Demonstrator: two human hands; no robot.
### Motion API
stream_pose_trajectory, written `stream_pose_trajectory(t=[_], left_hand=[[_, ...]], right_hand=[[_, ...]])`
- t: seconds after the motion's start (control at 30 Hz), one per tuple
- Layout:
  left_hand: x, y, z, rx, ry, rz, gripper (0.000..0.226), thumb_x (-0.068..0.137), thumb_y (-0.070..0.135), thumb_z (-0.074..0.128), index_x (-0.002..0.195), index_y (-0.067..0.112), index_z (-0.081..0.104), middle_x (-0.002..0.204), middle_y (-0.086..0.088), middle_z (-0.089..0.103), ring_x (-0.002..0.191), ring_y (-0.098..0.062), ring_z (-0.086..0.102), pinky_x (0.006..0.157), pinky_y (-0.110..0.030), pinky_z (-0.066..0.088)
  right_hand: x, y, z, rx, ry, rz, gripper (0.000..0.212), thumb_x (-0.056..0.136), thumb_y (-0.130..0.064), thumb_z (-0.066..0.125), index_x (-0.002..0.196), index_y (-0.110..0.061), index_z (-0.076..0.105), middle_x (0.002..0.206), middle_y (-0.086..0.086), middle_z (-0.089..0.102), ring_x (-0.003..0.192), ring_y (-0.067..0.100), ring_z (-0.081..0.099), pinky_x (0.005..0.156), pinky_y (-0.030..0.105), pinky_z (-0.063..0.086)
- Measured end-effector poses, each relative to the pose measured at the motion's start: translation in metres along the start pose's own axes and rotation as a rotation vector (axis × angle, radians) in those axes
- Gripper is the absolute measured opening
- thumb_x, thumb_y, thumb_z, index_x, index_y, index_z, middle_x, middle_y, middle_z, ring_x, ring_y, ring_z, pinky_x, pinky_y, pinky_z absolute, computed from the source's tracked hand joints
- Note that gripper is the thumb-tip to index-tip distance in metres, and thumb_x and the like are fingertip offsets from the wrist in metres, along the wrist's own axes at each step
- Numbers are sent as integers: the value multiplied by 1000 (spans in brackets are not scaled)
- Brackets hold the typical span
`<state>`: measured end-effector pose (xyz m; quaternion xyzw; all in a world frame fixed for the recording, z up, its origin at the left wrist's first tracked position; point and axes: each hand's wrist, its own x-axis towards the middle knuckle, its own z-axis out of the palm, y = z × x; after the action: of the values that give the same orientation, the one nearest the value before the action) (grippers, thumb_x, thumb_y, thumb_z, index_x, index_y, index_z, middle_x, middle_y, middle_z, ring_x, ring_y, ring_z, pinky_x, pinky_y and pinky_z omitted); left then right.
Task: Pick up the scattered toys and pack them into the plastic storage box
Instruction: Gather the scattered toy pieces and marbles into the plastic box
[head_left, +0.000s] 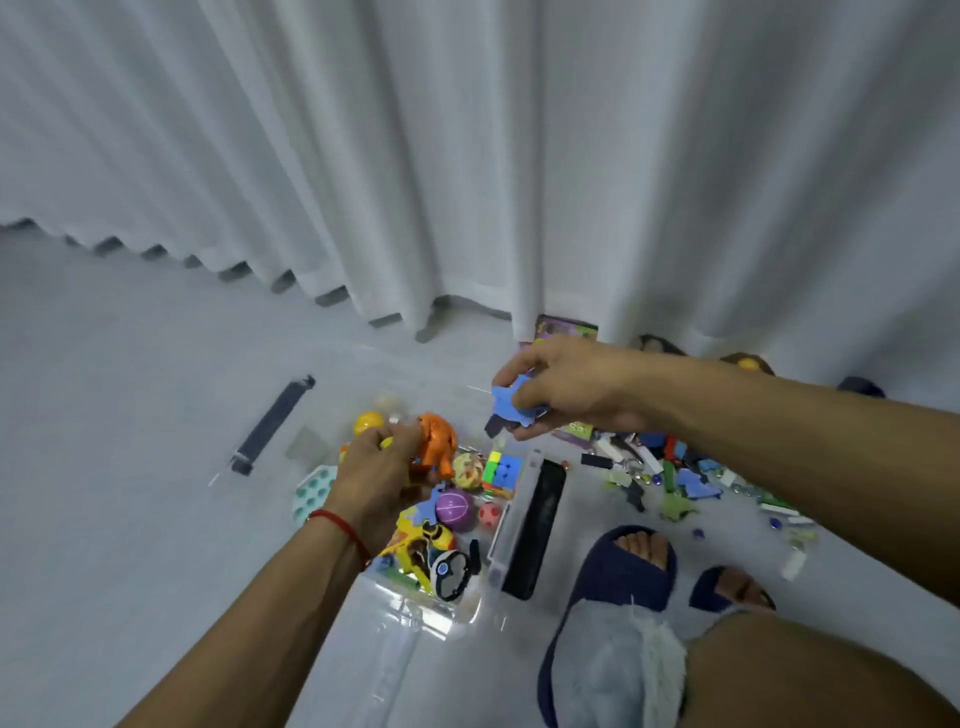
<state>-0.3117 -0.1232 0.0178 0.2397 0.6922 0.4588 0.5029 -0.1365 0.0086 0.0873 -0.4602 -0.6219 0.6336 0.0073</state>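
Two hands work low over a pale grey floor (130, 415) that runs back to a white pleated curtain (467, 156), whose hem hangs just at floor level. From my feed, the clear plastic storage box (511, 512) sits on the floor at centre, its far wall carrying a dark latch. Inside it I can see a purple ball (454, 509), a colour cube (500, 470), a small red ball (489, 514) and a yellow toy (423, 545) among others. A dark strip (272, 423) lies on the floor to the left, apart from the box.

To the right of the box, scattered small toys (691, 480) litter the floor: blue and green flat pieces, bricks and beads. Two feet in navy slippers (621, 582) stand just in front of that heap.

My view shows the left hand (376, 475) above the box, fingers curled round an orange toy figure (436, 449); a red string circles that wrist. The right hand (566, 392) is raised beyond the box's far edge, fingers and thumb pinching blue foam pieces (506, 402) with something darker beneath them.
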Motion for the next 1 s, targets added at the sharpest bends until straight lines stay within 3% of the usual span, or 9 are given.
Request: stream_pose_trajectory(t=[0.07, 0.13, 0.23, 0.37, 0.47, 0.6, 0.73, 0.87, 1.0], left_hand=[[-5, -8, -16, 1, -3, -107, 17, 95, 22, 57, 89, 6, 56, 84, -19, 59, 69, -27, 53, 59, -30, 49], [-9, -14, -20, 1, -26, -215, 17, 93, 22, 60, 98, 6, 55, 97, -22, 60, 78, -30, 59, 72, -46, 58], [-13, -14, -10, 3, -53, -269, 11, 95, 26, 57, 95, 15, 58, 101, -15, 57, 89, -34, 59, 75, -46, 54], [0, -9, 18, 140, 30, -80, 8, 92, 16, 55, 86, 12, 57, 88, -10, 50, 84, -25, 50, 73, -40, 51], [7, 2, 57, 142, 81, 34, 10, 91, 13, 54, 93, 11, 63, 88, -8, 60, 75, -24, 56, 70, -39, 54], [18, 10, 132, 132, -58, 185, 11, 91, 12, 55, 91, 15, 66, 89, -7, 68, 77, -21, 61, 73, -40, 56], [44, -9, 213, 240, -228, 165, 9, 90, 14, 55, 91, 15, 63, 86, -7, 66, 76, -22, 60, 69, -44, 56], [89, -50, 276, 456, -313, 122, 8, 88, 13, 57, 94, 13, 62, 89, -9, 65, 75, -22, 59, 69, -41, 56], [141, -92, 316, 612, -309, 93, 10, 87, 13, 60, 96, 17, 60, 91, -4, 65, 75, -15, 60, 65, -28, 52]], right_hand=[[12, -5, 27, -109, -23, 25, 30, 93, -2, 56, 121, 6, 60, 121, 32, 56, 89, 26, 64, 87, 40, 59], [16, -3, 43, -188, -37, 79, 32, 95, -12, 58, 124, 2, 58, 119, 22, 60, 90, 24, 60, 84, 37, 57], [11, 6, 34, -316, -20, 95, 30, 94, -25, 59, 122, -13, 61, 124, 7, 57, 103, 22, 63, 77, 34, 58], [-15, 27, -23, -415, 58, 121, 26, 93, -26, 58, 112, -10, 66, 101, 8, 62, 85, 20, 60, 71, 33, 56], [-43, 57, -84, -370, 142, 201, 27, 97, -25, 56, 117, -9, 63, 109, 7, 66, 97, 20, 66, 81, 36, 58], [-67, 130, -164, -246, 450, 306, 23, 97, -25, 58, 106, -5, 66, 105, 15, 68, 98, 33, 68, 81, 44, 57], [-76, 229, -206, -362, 686, 448, 23, 89, -22, 53, 90, -3, 66, 83, 24, 66, 64, 36, 64, 65, 42, 56], [-61, 324, -205, -477, 585, 528, 27, 90, -21, 64, 115, -10, 60, 113, 15, 64, 91, 26, 58, 76, 34, 47], [-15, 382, -212, -531, 638, 422, 46, 86, -28, 71, 126, -12, 53, 116, 13, 61, 103, 28, 58, 86, 42, 52]])
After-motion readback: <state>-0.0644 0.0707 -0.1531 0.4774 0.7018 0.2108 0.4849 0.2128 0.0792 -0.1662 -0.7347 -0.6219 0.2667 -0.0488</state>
